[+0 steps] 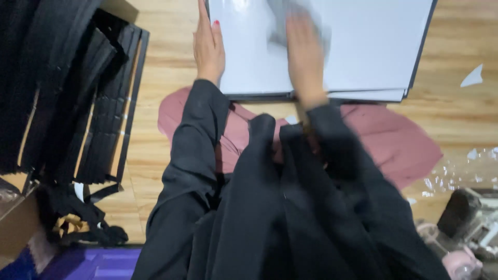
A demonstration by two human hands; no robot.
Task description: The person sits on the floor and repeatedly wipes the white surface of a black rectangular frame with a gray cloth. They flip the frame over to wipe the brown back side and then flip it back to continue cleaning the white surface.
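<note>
The floor [155, 72] is pale wood planking, seen from above, and the person sits on it with knees in pink cloth [399, 140] and both arms in black sleeves. One white board [363, 46] with a dark edge lies flat on the floor just ahead of the knees, with thinner sheets showing under its near edge. The left hand [208, 46] lies open with fingers straight along the board's left edge, touching it, gripping nothing. The right hand [305, 57] rests flat on the board's top, fingers spread and blurred; a grey cloth [282, 23] shows under the fingertips, but I cannot tell whether the hand grasps it. At the left stands one stack of black frames [98, 103] in a cardboard box. One white scrap [473, 78] lies at the right, and clear plastic wrap [461, 176] lies below it.
</note>
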